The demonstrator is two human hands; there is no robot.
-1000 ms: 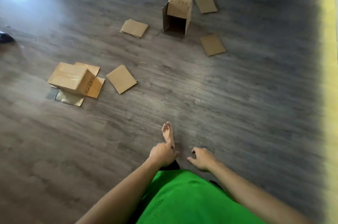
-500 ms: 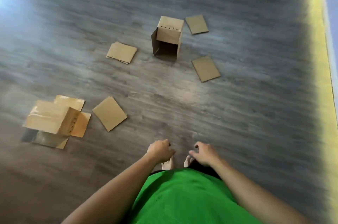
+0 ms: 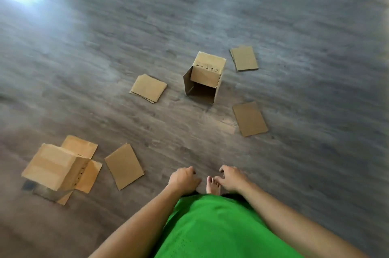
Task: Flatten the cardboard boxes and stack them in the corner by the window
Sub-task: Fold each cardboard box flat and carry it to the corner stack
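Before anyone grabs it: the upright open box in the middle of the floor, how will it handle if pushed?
The upright box looks empty with one open side, so probably light. It stands taller than wide, so a high push may tip it. Its open side likely lets the walls flex under a squeeze.

On the floor [image 3: 294, 152], one upright box [image 3: 205, 77] stands far ahead, with flat pieces to its left [image 3: 148, 88], right behind [image 3: 244, 58] and right front [image 3: 249, 118]. A second box [image 3: 56, 166] lies near left on flat flaps, another flat piece [image 3: 124, 166] just right of it.
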